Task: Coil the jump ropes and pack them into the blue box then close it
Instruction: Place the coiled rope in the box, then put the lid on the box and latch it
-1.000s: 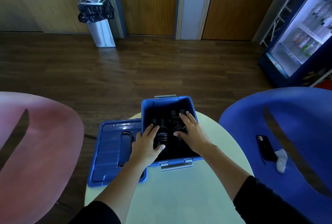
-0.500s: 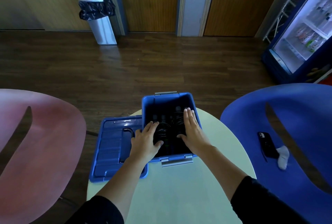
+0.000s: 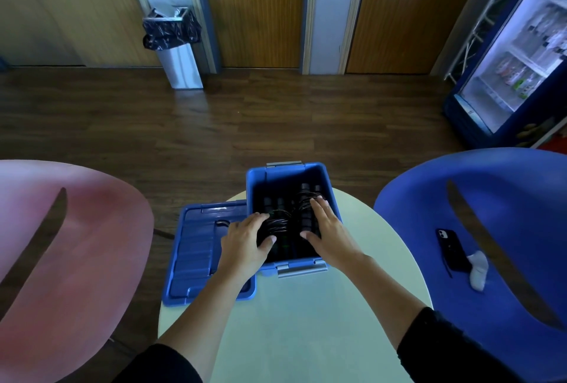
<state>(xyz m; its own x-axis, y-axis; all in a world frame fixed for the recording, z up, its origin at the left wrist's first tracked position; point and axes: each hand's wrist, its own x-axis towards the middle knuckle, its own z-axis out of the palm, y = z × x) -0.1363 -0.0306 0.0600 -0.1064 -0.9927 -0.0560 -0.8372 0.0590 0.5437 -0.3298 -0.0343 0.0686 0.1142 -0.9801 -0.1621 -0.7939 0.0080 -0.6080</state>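
The blue box point(image 3: 257, 186) stands open on the round pale table point(image 3: 306, 315), with grey latches at its near and far ends. Black coiled jump ropes point(image 3: 283, 220) with dark handles lie inside it. My left hand point(image 3: 245, 244) rests flat over the box's left rim, fingers spread on the left coil. My right hand point(image 3: 328, 229) lies palm down on the right coil, fingers pointing away from me. Neither hand grips anything. The blue lid point(image 3: 196, 247) lies flat to the left of the box, partly under my left forearm and hanging over the table edge.
A pink chair point(image 3: 61, 260) stands at the left and a blue chair point(image 3: 506, 214) at the right, holding a black phone point(image 3: 451, 247) and a white cloth point(image 3: 477, 269). A metal bin point(image 3: 175, 48) and a drinks fridge point(image 3: 515, 54) stand at the far wall.
Both hands have drawn slightly back toward me over the ropes in the box. My right hand's fingers closed together and straightened; the left stays over the left rim.
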